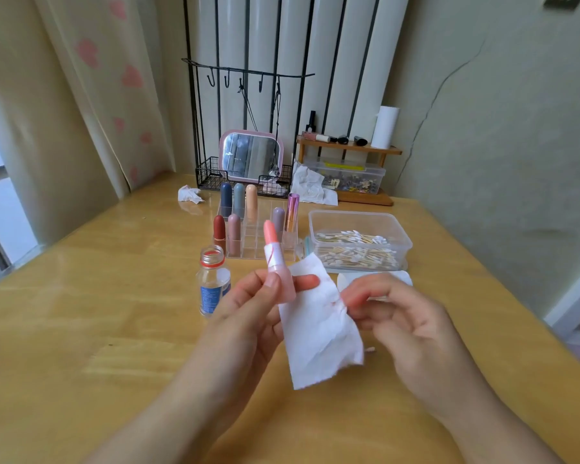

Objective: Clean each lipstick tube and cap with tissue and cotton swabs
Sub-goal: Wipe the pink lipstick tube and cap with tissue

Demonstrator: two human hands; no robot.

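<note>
Head view, near to far. Left hand (248,316) grips an uncapped pink lipstick (278,266) upright, thumb in front and fingers curled behind the tube; bullet extended, a red streak on the pale collar. Right hand (406,316) pinches the right edge of a white tissue (318,333) between curled fingertips; the tissue hangs between the two hands, just beside the tube, with a faint red mark near the pinch. Both are held above a wooden table (114,329). Left of the hands, an open clear bottle (213,283) with a blue label stands on the table. Behind the right hand, a clear tub (359,242) holds cotton swabs (355,249). Centre, a clear organiser (258,242) holds capped lipsticks in several colours. Farther back: a crumpled tissue (190,194), a pink-framed mirror (251,156) in a black wire rack (211,177), and a wooden shelf (349,147) with small cosmetics and a white roll (385,127).
</note>
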